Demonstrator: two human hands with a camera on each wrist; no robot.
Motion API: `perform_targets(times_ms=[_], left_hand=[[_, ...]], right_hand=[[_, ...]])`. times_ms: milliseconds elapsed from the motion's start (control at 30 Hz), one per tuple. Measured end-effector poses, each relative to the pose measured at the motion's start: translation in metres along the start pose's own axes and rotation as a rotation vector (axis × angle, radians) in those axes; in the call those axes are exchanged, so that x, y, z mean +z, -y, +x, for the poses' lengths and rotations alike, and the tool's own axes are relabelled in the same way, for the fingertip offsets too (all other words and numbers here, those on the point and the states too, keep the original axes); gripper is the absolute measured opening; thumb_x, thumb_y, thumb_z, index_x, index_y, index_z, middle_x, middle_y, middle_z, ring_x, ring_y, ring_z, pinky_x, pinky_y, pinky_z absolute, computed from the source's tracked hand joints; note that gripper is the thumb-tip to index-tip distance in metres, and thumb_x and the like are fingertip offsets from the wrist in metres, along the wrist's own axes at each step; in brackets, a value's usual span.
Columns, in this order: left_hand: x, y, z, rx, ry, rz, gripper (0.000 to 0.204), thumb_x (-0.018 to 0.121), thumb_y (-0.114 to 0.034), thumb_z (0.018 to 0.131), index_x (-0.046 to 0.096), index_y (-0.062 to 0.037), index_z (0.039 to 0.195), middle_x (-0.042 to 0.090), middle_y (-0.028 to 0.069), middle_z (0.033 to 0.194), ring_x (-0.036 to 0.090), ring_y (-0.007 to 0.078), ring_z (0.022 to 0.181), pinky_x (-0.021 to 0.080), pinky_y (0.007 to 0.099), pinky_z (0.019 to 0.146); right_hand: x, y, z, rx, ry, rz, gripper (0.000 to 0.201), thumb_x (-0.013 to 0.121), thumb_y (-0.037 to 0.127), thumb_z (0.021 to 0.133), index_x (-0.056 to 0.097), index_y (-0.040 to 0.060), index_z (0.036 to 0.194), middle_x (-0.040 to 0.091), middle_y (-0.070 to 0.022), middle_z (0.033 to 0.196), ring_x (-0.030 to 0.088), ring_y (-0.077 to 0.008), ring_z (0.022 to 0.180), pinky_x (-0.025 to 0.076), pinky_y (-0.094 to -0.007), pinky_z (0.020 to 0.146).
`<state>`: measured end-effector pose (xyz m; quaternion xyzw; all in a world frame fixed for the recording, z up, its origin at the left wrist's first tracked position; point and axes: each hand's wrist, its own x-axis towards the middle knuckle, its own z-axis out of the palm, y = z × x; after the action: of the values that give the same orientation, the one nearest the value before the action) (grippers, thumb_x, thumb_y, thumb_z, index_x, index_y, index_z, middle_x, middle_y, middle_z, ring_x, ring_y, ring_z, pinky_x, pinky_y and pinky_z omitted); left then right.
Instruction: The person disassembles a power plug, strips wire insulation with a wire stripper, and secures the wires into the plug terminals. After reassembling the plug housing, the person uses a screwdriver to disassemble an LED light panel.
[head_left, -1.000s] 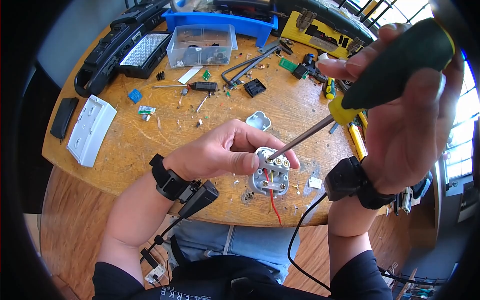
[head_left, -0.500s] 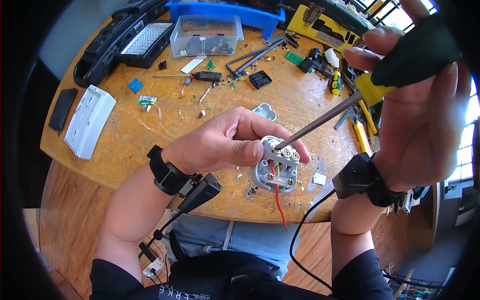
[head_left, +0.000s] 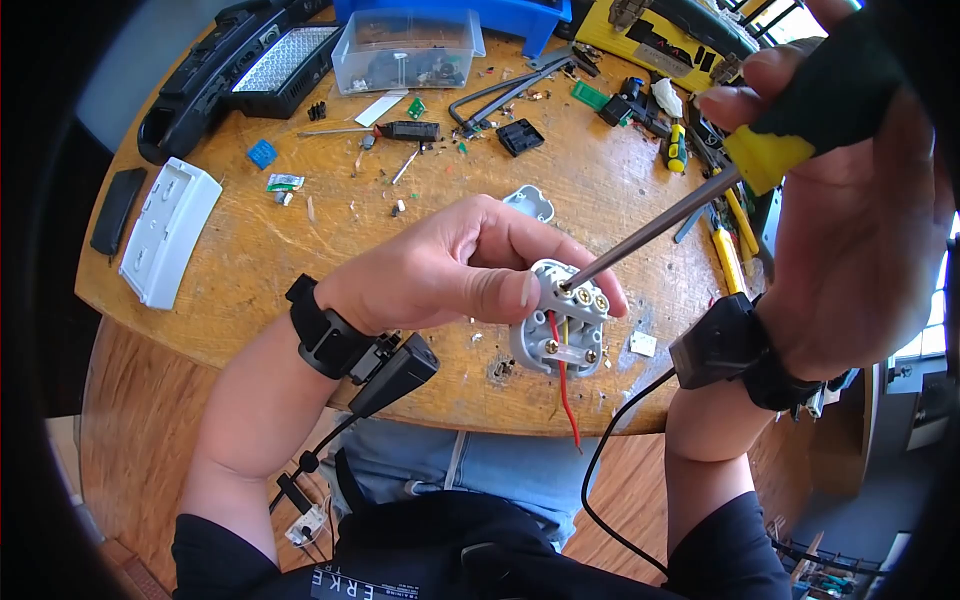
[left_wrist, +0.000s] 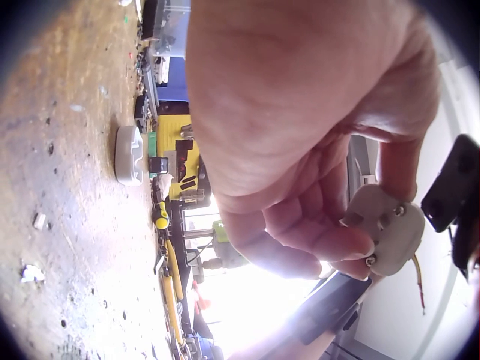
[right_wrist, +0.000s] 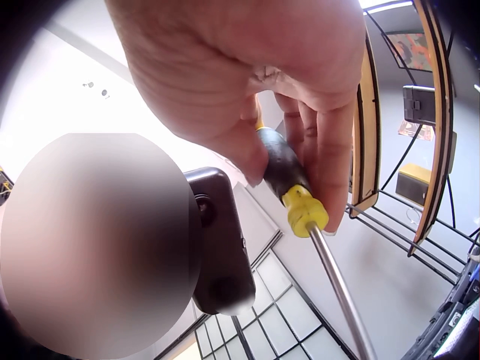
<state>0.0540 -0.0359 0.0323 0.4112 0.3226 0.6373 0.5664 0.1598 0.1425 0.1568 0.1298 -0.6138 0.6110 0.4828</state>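
Observation:
My left hand (head_left: 440, 265) pinches a small light-grey plug housing (head_left: 525, 345) between thumb and fingers, above the table's near edge. Brass screws sit along its top and beside a cord clamp lower down. A red wire (head_left: 569, 405) and a yellowish one run through it and hang out below. The left wrist view shows the housing's smooth back (left_wrist: 401, 236). My right hand (head_left: 850, 240) holds a screwdriver (head_left: 660, 228) by its dark green handle with yellow collar (right_wrist: 304, 214). Its tip meets the leftmost top screw. A matching grey cover (head_left: 530, 203) lies on the table behind the left hand.
Across the back stand a clear plastic box (head_left: 405, 60), a blue bin (head_left: 545, 25) and a yellow toolbox (head_left: 650, 45). Yellow-handled tools (head_left: 725, 260) lie at right. A white casing (head_left: 170, 235) is at left, a small dark-handled screwdriver (head_left: 410, 130) mid-table. Scraps are scattered around.
Housing, screwdriver and both hands have shifted right and slightly up in the head view, which itself has tilted a little. The tip stays at the same screw, and both grips hold.

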Motion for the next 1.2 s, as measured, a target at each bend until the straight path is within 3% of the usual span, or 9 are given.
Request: perform_targets(times_ms=[300,433,500,567,633,667,700,867,1200], left_hand=[[0.002,-0.001,0.001,0.069,-0.045,0.033,0.078,0.074,-0.055,0.066,0.058,0.0088,0.107,0.065,0.0148,0.088,0.064,0.0177,0.079,0.052,0.0274,0.069],[0.003,-0.008,0.001,0.275,-0.128,-0.010,0.080,0.076,-0.057,0.061,0.057,0.0052,0.107,0.063,0.0134,0.089,0.063,0.0198,0.080,0.052,0.0294,0.069],[0.001,-0.014,-0.002,0.326,-0.221,-0.025,0.083,0.081,-0.055,0.054,0.055,0.0004,0.110,0.061,0.0113,0.094,0.062,0.0207,0.084,0.052,0.0317,0.071],[-0.001,-0.018,-0.005,0.320,-0.221,-0.064,0.082,0.084,-0.050,0.049,0.055,-0.0034,0.110,0.060,0.0096,0.095,0.061,0.0199,0.087,0.051,0.0319,0.073],[-0.002,-0.017,-0.005,0.373,-0.228,-0.097,0.079,0.085,-0.046,0.050,0.054,-0.0054,0.110,0.059,0.0091,0.095,0.060,0.0195,0.087,0.050,0.0317,0.073],[-0.002,-0.017,-0.004,0.400,-0.225,-0.133,0.079,0.086,-0.044,0.049,0.054,-0.0076,0.111,0.059,0.0079,0.098,0.060,0.0188,0.088,0.049,0.0314,0.071],[-0.003,-0.019,-0.005,0.409,-0.225,-0.123,0.079,0.086,-0.044,0.049,0.054,-0.0076,0.111,0.059,0.0079,0.098,0.060,0.0188,0.088,0.049,0.0314,0.071],[-0.003,-0.021,-0.009,0.365,-0.232,-0.155,0.079,0.085,-0.046,0.048,0.053,-0.0097,0.110,0.058,0.0064,0.098,0.059,0.0173,0.088,0.046,0.0316,0.068],[-0.004,-0.020,-0.008,0.368,-0.208,-0.137,0.079,0.085,-0.048,0.048,0.052,-0.0104,0.110,0.057,0.0063,0.098,0.058,0.0177,0.089,0.046,0.0330,0.071]], right_hand=[[0.005,-0.007,0.006,-0.083,-0.164,-0.070,0.040,0.041,0.028,0.093,0.049,-0.0051,0.115,0.055,-0.0231,0.112,0.058,-0.0276,0.084,0.049,-0.0429,0.081],[-0.004,0.003,0.015,-0.146,-0.227,-0.070,0.040,0.042,0.028,0.093,0.051,-0.0058,0.113,0.056,-0.0231,0.112,0.058,-0.0276,0.083,0.049,-0.0422,0.081],[-0.006,0.023,0.001,-0.160,0.036,0.061,0.038,0.037,0.023,0.092,0.056,-0.0056,0.109,0.059,-0.0188,0.091,0.058,-0.0274,0.086,0.046,-0.0455,0.084],[-0.027,0.033,0.005,0.006,0.151,-0.350,0.050,0.039,0.039,0.094,0.043,-0.0045,0.119,0.056,-0.0159,0.087,0.055,-0.0150,0.064,0.051,-0.0309,0.055],[-0.008,0.037,-0.001,0.271,0.220,-0.349,0.048,0.046,0.038,0.092,0.051,-0.0071,0.108,0.046,-0.0038,0.063,0.041,-0.0069,0.047,0.033,-0.0204,0.038],[-0.010,0.033,-0.006,0.167,0.402,-0.594,0.047,0.052,0.039,0.088,0.055,-0.0060,0.103,0.035,0.0043,0.056,0.035,-0.0042,0.039,0.025,-0.0175,0.034],[-0.001,0.031,-0.006,0.062,0.460,-0.641,0.040,0.063,0.034,0.081,0.061,-0.0045,0.092,0.042,0.0036,0.055,0.034,-0.0047,0.037,0.025,-0.0190,0.036],[0.021,0.042,-0.007,0.237,0.999,-0.815,0.034,0.079,0.020,0.063,0.067,-0.0030,0.086,0.055,-0.0057,0.057,0.049,-0.0087,0.044,0.031,-0.0224,0.041],[0.035,0.028,-0.025,0.161,0.984,-0.810,0.013,0.071,0.005,0.060,0.059,0.0034,0.062,0.055,-0.0055,0.053,0.055,-0.0197,0.043,0.039,-0.0266,0.041]])
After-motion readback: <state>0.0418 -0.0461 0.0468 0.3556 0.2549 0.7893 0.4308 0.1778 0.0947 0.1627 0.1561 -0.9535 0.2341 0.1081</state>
